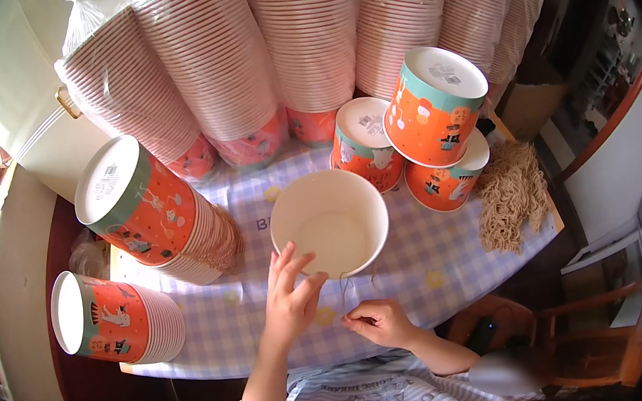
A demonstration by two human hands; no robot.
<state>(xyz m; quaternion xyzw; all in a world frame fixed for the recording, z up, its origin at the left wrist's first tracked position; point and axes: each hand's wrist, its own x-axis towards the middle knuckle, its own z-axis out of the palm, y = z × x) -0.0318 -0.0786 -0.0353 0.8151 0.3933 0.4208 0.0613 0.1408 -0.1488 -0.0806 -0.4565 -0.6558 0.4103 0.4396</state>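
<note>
A white-lined paper bucket (328, 191) stands in front of me, its open mouth facing up. My left hand (289, 300) grips its near rim, with fingertips over the inside and the thumb close to the rim. From the near rim a thin beige string (342, 290) hangs down toward me. My right hand (380, 324) pinches the string's lower part between thumb and fingers, a short way from the bucket. Whether the string passes through a hole in the rim is too small to tell.
Tall bagged stacks of paper buckets (309, 37) line the back of the checked tablecloth (396, 287). Orange bucket stacks (150, 213) stand at the left, upside-down. At the right are orange buckets (435, 118), one atop others, beside a pile of beige strings (513, 197). A wooden chair (594, 335) is lower right.
</note>
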